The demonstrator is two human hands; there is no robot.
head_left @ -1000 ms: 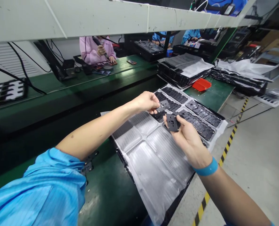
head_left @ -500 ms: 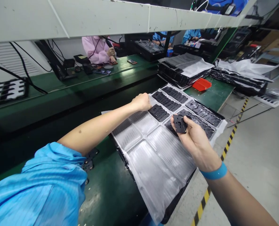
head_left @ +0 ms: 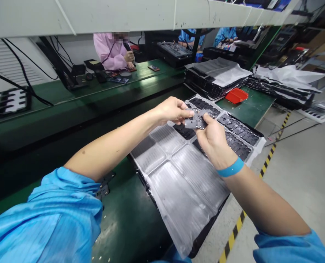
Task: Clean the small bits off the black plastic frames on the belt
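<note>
My left hand [head_left: 174, 111] is closed in a pinch on the edge of a small flat dark part with cut-outs. My right hand [head_left: 213, 138], with a blue band on the wrist, grips several such flat dark parts [head_left: 198, 119], fanned out and overlapping. Both hands meet above a compartmented tray [head_left: 169, 157] that has a whitish, translucent surface. Rows of similar dark parts [head_left: 237, 128] fill its far compartments. The near compartments show only the pale surface. Fingers and overlap hide how many parts each hand has.
More dark parts [head_left: 104, 188] lie on the green bench [head_left: 124, 223] by my left sleeve. A red bin [head_left: 236, 95] sits beside stacked trays [head_left: 217, 78]. A shelf beam [head_left: 124, 16] crosses overhead. A co-worker in pink [head_left: 110, 51] works across the bench.
My left hand has risen off the tray and moved right to the parts in my right hand. My right hand has moved up and left, and the parts now show fanned out.
</note>
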